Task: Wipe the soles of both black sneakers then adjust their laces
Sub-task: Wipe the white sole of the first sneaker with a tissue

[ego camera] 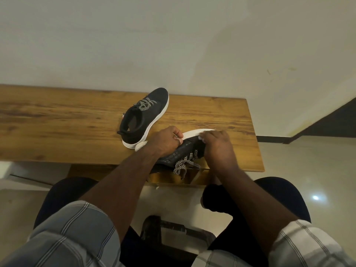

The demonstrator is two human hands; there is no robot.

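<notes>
Head view shows the left hand gripping a black sneaker tipped on its side at the table edge, white sole up. The right hand pinches a white cloth, mostly hidden, against the sole. A second sneaker stands upright just behind; a pale lump beside it is unclear
</notes>
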